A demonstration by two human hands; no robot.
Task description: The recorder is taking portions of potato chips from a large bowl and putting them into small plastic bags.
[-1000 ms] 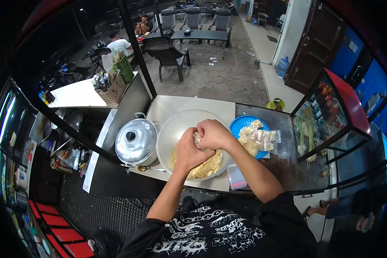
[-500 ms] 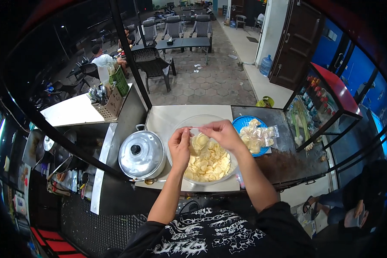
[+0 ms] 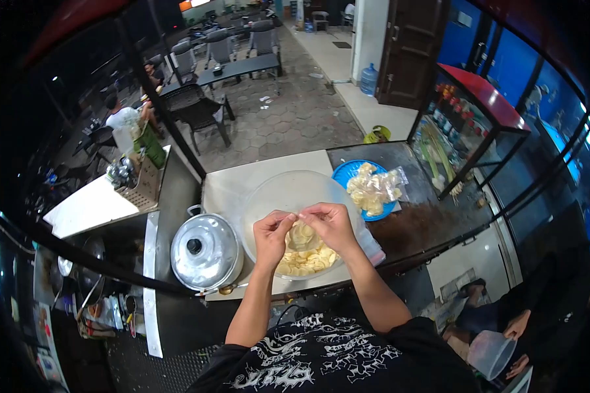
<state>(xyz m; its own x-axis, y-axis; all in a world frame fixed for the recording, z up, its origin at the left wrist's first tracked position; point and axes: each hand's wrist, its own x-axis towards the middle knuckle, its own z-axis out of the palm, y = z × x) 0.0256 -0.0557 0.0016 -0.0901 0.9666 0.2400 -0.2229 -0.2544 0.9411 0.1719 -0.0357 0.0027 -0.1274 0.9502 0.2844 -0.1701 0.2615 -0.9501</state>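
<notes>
A small clear plastic bag of pale yellow chips (image 3: 301, 237) hangs between my two hands. My left hand (image 3: 271, 234) is closed, thumb and fingers pinching the bag's gathered top. My right hand (image 3: 330, 226) pinches the same top from the other side, and the fingertips of both hands nearly meet. Below the bag is a wide clear plastic basin (image 3: 259, 190) with loose yellow chips (image 3: 305, 263) in its bottom. On the right a blue plastic tray (image 3: 345, 171) bears several filled clear bags (image 3: 375, 188).
Left of the basin stands a lidded aluminium pot (image 3: 206, 255), with a spoon (image 3: 228, 288) before it. A glass display case (image 3: 469, 124) is at the right. A person at the lower right holds a clear plastic tub (image 3: 490, 354). A cutlery basket (image 3: 141, 187) sits on the left counter.
The view has swung, so the scene sits tilted and further left. My fingertips have come closer together at the bag's top. The tub held by the person at right shows more fully.
</notes>
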